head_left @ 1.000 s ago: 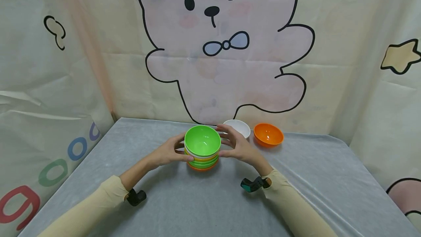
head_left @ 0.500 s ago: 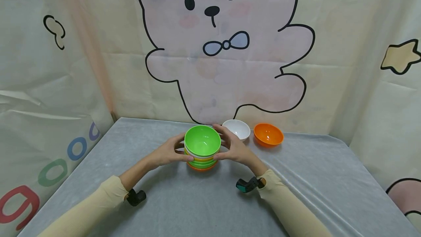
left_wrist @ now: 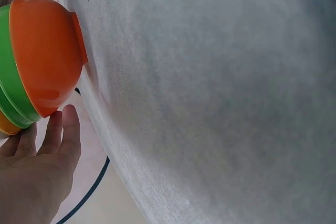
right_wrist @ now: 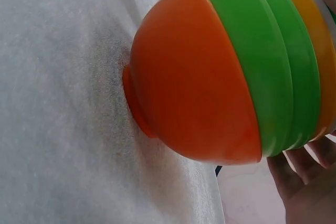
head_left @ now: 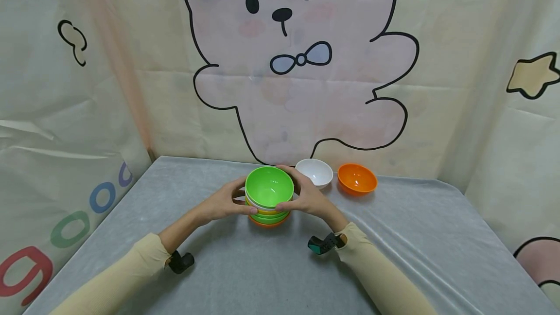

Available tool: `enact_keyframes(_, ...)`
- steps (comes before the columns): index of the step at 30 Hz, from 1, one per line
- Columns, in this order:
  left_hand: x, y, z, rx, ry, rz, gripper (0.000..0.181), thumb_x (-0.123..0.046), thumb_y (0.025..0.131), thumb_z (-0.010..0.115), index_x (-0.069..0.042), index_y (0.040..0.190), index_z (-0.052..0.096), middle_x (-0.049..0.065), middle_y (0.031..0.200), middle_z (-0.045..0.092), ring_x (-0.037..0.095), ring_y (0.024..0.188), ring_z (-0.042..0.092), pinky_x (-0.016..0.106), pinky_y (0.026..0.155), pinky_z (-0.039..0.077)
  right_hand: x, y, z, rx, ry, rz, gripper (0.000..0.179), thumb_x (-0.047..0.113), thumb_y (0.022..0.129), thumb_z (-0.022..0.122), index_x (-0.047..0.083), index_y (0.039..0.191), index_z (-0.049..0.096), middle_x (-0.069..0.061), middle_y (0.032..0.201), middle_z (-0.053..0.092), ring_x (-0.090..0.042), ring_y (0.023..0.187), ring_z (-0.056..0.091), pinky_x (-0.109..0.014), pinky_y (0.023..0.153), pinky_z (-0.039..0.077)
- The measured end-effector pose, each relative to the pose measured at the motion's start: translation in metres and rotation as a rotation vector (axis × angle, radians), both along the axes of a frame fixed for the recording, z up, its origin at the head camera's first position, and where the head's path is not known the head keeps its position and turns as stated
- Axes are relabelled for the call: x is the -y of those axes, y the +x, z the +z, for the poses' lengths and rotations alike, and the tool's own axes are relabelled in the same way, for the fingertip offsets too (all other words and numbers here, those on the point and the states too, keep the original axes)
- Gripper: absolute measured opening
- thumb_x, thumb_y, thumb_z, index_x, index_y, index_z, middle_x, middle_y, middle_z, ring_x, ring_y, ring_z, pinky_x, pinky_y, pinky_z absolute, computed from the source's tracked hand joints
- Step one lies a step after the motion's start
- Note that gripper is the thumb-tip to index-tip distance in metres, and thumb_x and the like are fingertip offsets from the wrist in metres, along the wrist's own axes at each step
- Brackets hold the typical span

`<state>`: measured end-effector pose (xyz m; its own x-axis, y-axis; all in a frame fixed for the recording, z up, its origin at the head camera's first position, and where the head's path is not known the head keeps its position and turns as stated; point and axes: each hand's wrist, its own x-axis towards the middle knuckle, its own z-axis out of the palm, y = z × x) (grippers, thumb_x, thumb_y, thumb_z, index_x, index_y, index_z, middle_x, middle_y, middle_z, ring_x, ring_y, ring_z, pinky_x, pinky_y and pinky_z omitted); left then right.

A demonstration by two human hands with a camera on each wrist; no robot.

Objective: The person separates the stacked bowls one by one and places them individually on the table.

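A stack of nested bowls (head_left: 269, 189) stands on the cloth-covered table, a green bowl on top. Below that show white, yellow and green rims. At the bottom, an orange bowl (right_wrist: 186, 80) rests its foot on the cloth in the right wrist view. My left hand (head_left: 220, 202) holds the stack's left side, thumb in front and fingers round the side. On the right side my right hand (head_left: 308, 198) holds it likewise, thumb across the front. In the left wrist view, the left hand's fingers (left_wrist: 71, 135) lie against the stacked bowls.
Behind my right hand a white bowl (head_left: 316, 172) stands near the table's back edge. To its right is a single orange bowl (head_left: 357, 180). Grey cloth (head_left: 245, 276) covers the table, and a printed curtain (head_left: 280, 111) hangs behind it.
My right hand has moved left, from beside the stack to holding it, and its thumb now lies across the front. The left hand and the bowls stay in place.
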<state>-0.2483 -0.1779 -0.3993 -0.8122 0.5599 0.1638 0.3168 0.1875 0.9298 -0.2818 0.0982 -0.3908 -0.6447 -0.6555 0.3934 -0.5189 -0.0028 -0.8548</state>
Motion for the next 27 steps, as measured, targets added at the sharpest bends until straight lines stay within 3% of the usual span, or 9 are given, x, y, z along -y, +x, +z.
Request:
enact_keyframes(4,0.0006,-0.0010,-0.0015,-0.006,0.000,-0.005,0.081,-0.016,0.089,0.081,-0.012,0.157,0.038,0.007,0.149,0.047,0.035,0.134,0.048,0.043,0.103,0.048,-0.0006,-0.0082,-0.0105,-0.039,-0.003,-0.030,0.099,0.031,0.075,0.094,-0.001,0.152,0.040,-0.013,0.144,0.051,-0.030,0.125,0.054,-0.049,0.107,0.043)
enact_keyframes(11,0.0008,-0.0014,-0.0019,-0.005,-0.009,-0.001,0.082,-0.017,0.089,0.082,-0.013,0.157,0.037,0.006,0.149,0.047,0.035,0.134,0.048,0.043,0.102,0.049,-0.0001,-0.0086,-0.0122,-0.071,-0.026,-0.043,0.095,0.042,0.075,0.092,0.004,0.149,0.047,-0.007,0.142,0.055,-0.026,0.122,0.056,-0.041,0.105,0.046)
enact_keyframes(27,0.0015,-0.0005,0.0005,0.011,-0.018,-0.006,0.081,-0.018,0.089,0.081,-0.014,0.157,0.037,0.006,0.149,0.046,0.034,0.135,0.046,0.044,0.103,0.047,-0.0006,-0.0072,-0.0059,-0.067,-0.055,-0.036,0.091,0.024,0.075,0.095,0.000,0.148,0.047,-0.012,0.142,0.054,-0.029,0.122,0.056,-0.040,0.105,0.046)
